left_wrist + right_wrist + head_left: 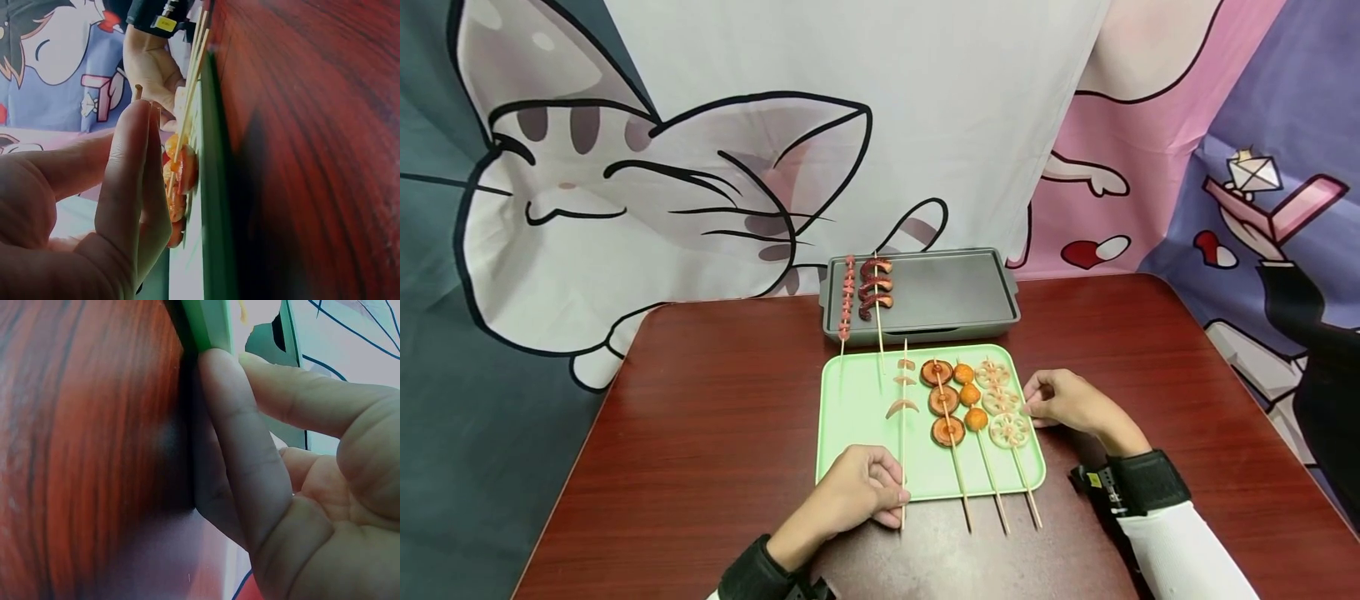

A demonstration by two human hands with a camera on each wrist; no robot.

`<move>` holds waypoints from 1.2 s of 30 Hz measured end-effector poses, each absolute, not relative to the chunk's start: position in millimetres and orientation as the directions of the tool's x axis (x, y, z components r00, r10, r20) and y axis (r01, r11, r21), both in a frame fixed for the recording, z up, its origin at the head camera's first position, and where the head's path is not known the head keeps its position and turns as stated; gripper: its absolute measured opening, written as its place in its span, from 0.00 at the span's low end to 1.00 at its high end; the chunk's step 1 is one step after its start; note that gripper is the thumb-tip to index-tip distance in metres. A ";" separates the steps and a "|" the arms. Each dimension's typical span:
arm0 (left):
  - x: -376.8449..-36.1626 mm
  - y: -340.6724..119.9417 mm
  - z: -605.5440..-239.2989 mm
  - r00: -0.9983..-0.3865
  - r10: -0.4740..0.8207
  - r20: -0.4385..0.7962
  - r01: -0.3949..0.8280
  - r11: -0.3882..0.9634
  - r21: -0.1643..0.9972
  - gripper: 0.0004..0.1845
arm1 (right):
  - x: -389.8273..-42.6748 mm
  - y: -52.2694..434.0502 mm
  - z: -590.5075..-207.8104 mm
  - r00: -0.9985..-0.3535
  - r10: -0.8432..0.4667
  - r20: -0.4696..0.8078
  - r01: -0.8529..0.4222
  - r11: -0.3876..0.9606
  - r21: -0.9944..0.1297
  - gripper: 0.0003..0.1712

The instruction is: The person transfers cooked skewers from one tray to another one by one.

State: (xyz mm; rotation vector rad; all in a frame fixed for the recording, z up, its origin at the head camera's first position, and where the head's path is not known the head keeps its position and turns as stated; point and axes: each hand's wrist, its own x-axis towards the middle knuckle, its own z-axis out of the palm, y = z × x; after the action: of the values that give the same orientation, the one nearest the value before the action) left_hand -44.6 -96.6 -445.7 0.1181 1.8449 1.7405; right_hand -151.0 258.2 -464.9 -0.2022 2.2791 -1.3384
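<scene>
"How do we find the head view?"
"We find it bright and even, though pale glare whitens the table just below and right of the left fingers."
"And shadows?"
"We see a soft one beneath the right hand. In the left wrist view we get dimmer fingers, a dark band to their right along the tray."
"The right wrist view?"
"There we have fingers shaded towards the table, blurred grain left of them, and washed-out cloth beyond their upper right."
</scene>
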 end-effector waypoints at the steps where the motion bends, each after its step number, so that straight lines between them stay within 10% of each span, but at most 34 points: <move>1: -44.3 -96.3 -446.3 -0.821 0.448 -0.356 -0.331 0.136 0.934 0.09 | -151.1 258.2 -464.8 -0.871 -0.361 -0.333 0.115 0.509 -0.853 0.07; 36: -47.0 -80.5 -459.0 -0.832 0.388 -0.397 -0.317 0.255 0.914 0.13 | -149.9 256.2 -462.6 -0.870 -0.355 -0.343 0.131 0.504 -0.854 0.08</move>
State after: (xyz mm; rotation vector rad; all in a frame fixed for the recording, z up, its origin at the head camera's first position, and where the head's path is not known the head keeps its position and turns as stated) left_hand -47.0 -80.5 -459.0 0.0637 1.9687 1.6283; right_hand -149.9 256.2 -462.6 -0.1833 2.2679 -1.3464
